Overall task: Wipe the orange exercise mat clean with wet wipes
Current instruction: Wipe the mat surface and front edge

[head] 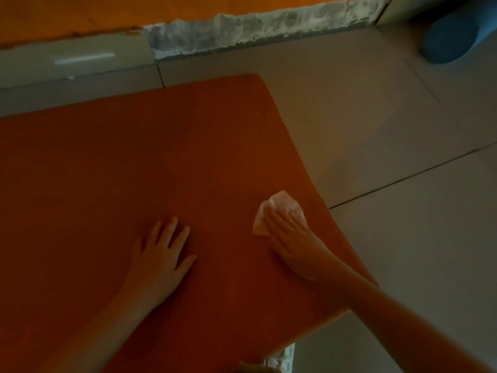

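Note:
The orange exercise mat lies flat on a pale tiled floor and fills the left and middle of the view. A white wet wipe lies on the mat near its right edge. My right hand presses flat on the wipe with straight fingers, covering its lower part. My left hand rests flat on the mat with spread fingers, a little to the left of the wipe.
Pale floor tiles stretch to the right of the mat. A rough white strip runs along the base of an orange wall at the top. A blue rounded object sits at the top right. Something patterned shows at the mat's near edge.

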The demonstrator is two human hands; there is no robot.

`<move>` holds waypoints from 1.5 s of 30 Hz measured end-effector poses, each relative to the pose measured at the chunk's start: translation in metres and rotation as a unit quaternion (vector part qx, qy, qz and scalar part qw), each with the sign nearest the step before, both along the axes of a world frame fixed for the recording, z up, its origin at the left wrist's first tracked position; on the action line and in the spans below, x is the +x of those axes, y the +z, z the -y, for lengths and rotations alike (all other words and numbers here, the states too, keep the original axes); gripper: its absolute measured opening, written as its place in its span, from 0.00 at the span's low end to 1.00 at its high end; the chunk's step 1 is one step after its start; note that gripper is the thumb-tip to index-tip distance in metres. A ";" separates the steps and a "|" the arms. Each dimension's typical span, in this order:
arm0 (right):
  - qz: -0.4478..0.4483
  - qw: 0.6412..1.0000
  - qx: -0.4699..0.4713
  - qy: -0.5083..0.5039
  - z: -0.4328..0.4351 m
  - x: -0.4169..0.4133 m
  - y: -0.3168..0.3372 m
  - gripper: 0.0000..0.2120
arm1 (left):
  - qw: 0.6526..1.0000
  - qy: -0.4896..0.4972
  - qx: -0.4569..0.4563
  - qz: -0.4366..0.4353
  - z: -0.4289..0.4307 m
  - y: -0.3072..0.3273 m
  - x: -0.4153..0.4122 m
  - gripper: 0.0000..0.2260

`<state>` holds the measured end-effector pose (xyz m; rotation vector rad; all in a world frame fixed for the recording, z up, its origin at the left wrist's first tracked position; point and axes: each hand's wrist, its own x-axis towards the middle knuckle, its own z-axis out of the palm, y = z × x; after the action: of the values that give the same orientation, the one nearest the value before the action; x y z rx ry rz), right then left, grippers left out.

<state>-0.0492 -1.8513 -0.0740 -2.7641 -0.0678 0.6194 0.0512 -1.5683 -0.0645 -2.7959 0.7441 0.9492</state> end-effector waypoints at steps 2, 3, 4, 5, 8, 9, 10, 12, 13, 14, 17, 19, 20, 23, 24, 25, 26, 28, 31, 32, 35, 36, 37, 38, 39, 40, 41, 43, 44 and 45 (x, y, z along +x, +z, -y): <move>0.016 0.999 -0.034 -0.036 0.016 0.023 -0.008 0.44 | 1.000 0.003 -0.001 0.002 0.000 0.000 -0.001 0.37; 0.023 0.996 -0.035 -0.073 0.020 0.037 -0.012 0.43 | 1.000 0.004 -0.001 0.001 0.001 0.000 -0.001 0.34; 0.026 0.992 -0.031 -0.118 0.019 0.049 -0.018 0.38 | 1.000 0.004 -0.001 0.000 0.001 0.001 0.000 0.33; 0.024 0.988 -0.022 -0.151 0.013 0.059 -0.020 0.34 | 1.000 0.005 -0.002 -0.001 0.002 0.002 0.000 0.32; 0.029 0.988 0.010 -0.150 -0.010 0.062 -0.023 0.31 | 1.000 0.000 0.010 0.002 0.005 0.003 0.000 0.31; 0.029 0.993 0.013 -0.114 -0.016 0.054 -0.023 0.31 | 1.000 -0.004 0.018 0.004 0.006 0.004 0.000 0.31; 0.032 0.997 0.012 -0.071 -0.020 0.043 -0.023 0.32 | 1.000 -0.008 0.024 0.007 0.006 0.005 0.001 0.31; 0.027 1.000 0.006 -0.011 -0.013 0.022 -0.020 0.36 | 0.999 -0.012 0.032 0.007 0.009 0.008 0.001 0.31; 0.019 1.000 0.002 0.000 -0.006 0.016 -0.019 0.40 | 1.000 -0.009 0.030 0.005 0.010 0.009 0.000 0.31; 0.013 1.000 -0.004 0.001 0.001 0.013 -0.019 0.43 | 1.000 -0.006 0.028 0.004 0.011 0.010 0.000 0.31; 0.027 0.999 -0.023 -0.026 0.005 0.017 -0.024 0.44 | 0.999 -0.015 0.032 0.002 0.013 0.011 0.003 0.31; 0.035 0.997 -0.039 -0.049 -0.004 0.022 -0.026 0.40 | 0.999 -0.029 0.036 -0.001 0.010 0.015 0.005 0.30; 0.032 0.996 -0.046 -0.064 -0.008 0.025 -0.026 0.38 | 0.999 -0.033 0.031 0.004 0.009 0.015 0.006 0.30; 0.035 0.994 -0.050 -0.086 -0.010 0.036 -0.023 0.36 | 0.999 -0.019 -0.012 0.050 0.012 0.009 0.014 0.27; 0.037 0.994 -0.044 -0.089 -0.009 0.039 -0.022 0.35 | 0.998 0.000 -0.023 0.060 0.015 0.007 0.017 0.28; 0.036 0.994 -0.039 -0.092 -0.008 0.043 -0.023 0.34 | 0.997 0.020 -0.031 0.061 0.020 0.004 0.020 0.30; 0.037 0.994 -0.033 -0.094 -0.006 0.047 -0.024 0.34 | 0.997 0.036 -0.036 0.056 0.024 -0.001 0.023 0.32; 0.043 0.994 -0.027 -0.100 -0.002 0.058 -0.027 0.36 | 0.998 0.041 -0.035 0.045 0.030 -0.010 0.030 0.35; 0.050 0.994 -0.027 -0.091 0.005 0.077 -0.030 0.38 | 0.998 0.033 -0.026 0.047 0.033 -0.013 0.035 0.36; 0.055 0.994 -0.030 -0.085 0.008 0.083 -0.029 0.38 | 0.998 0.030 -0.023 0.051 0.032 -0.013 0.034 0.36; 0.061 0.996 -0.031 -0.063 0.016 0.101 -0.028 0.37 | 0.997 0.029 -0.032 0.059 0.031 -0.015 0.035 0.37; 0.062 0.996 -0.031 -0.061 0.017 0.107 -0.028 0.38 | 0.997 0.030 -0.043 0.058 0.029 -0.015 0.036 0.39; 0.066 0.995 -0.033 -0.061 0.019 0.114 -0.028 0.38 | 0.997 0.025 -0.046 0.057 0.028 -0.015 0.038 0.41; 0.068 0.995 -0.036 -0.061 0.020 0.120 -0.028 0.37 | 0.997 0.016 -0.044 0.053 0.026 -0.016 0.040 0.42; 0.066 0.995 -0.039 -0.064 0.021 0.126 -0.028 0.35 | 0.997 0.009 -0.045 0.055 0.025 -0.017 0.044 0.41; 0.061 0.995 -0.040 -0.067 0.022 0.132 -0.028 0.33 | 0.996 0.004 -0.053 0.067 0.026 -0.018 0.048 0.40; 0.058 0.995 -0.038 -0.070 0.023 0.138 -0.028 0.32 | 0.995 0.007 -0.060 0.074 0.030 -0.017 0.054 0.39; 0.060 0.995 -0.036 -0.069 0.025 0.146 -0.026 0.31 | 0.993 0.035 -0.071 0.084 0.039 -0.018 0.069 0.38; 0.062 0.995 -0.037 -0.066 0.026 0.150 -0.026 0.31 | 0.992 0.051 -0.070 0.088 0.043 -0.019 0.080 0.36; 0.063 0.995 -0.038 -0.063 0.028 0.155 -0.027 0.31 | 0.991 0.062 -0.068 0.092 0.049 -0.020 0.090 0.35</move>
<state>0.1056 -1.8792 -0.1013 -2.8520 0.1052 0.4227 0.1416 -1.6168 -0.0841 -3.0265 0.6390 0.6661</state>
